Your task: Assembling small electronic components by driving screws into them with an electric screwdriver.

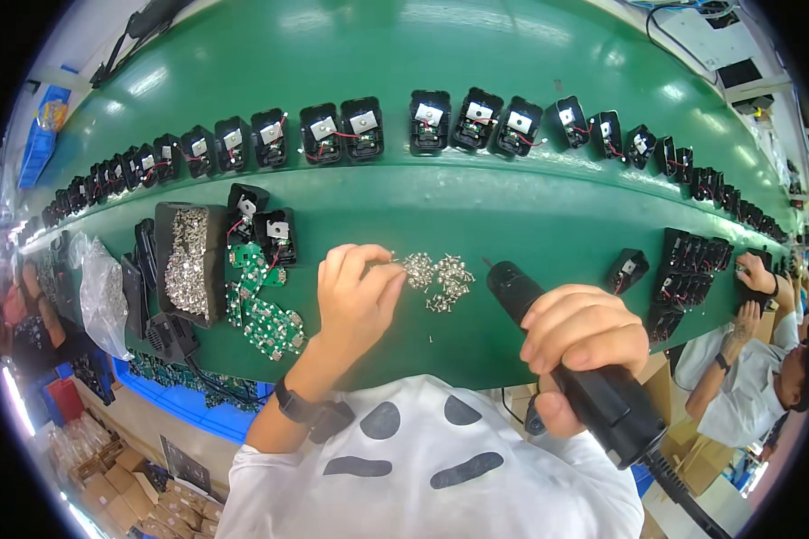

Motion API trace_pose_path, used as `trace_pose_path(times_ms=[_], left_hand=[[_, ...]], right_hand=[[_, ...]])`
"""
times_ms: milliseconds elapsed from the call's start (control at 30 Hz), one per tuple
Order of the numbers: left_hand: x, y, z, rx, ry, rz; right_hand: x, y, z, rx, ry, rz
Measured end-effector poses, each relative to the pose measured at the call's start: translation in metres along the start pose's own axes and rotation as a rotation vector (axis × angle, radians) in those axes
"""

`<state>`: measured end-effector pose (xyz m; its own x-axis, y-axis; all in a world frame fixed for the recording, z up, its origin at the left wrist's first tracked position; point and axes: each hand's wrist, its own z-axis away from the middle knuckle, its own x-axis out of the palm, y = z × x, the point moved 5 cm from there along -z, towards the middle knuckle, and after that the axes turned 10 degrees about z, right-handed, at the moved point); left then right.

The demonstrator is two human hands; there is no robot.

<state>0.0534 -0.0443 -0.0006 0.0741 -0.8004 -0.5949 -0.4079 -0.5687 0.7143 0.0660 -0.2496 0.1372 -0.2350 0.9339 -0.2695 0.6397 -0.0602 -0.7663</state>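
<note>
My right hand (589,337) is wrapped round a black electric screwdriver (607,404), its bit pointing up and left toward a loose pile of small silver screws (440,274) on the green table. At the left edge of that pile is my left hand (360,292), thumb and fingers pinched together. Whatever lies between those fingertips is too small to make out. One stray screw (431,340) rests below the pile. Left of my left hand lie green circuit boards (265,314), with two open black housings (277,235) holding metal plates and red wires just behind them.
A dark bin of screws (189,265) and a clear plastic bag (104,296) are at the left. Along the far side runs a curved row of black housings (362,130). Stacked housings (688,274) stand at right, near a co-worker (746,359). The screwdriver's cable (683,494) trails lower right.
</note>
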Motion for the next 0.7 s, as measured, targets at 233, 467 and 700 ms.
trace_pose_path(times_ms=[233,467,700], left_hand=[[-0.009,0.005,-0.006,-0.15,0.195,0.424],[0.004,-0.008,-0.003,-0.776,0.181,0.944],[0.01,-0.011,-0.001,-0.965,0.23,1.394]], right_hand=[[0.004,-0.009,-0.005,0.012,0.007,-0.173],[0.002,-0.006,-0.013,-0.026,0.053,-0.269],[0.008,0.0,-0.017,-0.081,0.105,-0.353]])
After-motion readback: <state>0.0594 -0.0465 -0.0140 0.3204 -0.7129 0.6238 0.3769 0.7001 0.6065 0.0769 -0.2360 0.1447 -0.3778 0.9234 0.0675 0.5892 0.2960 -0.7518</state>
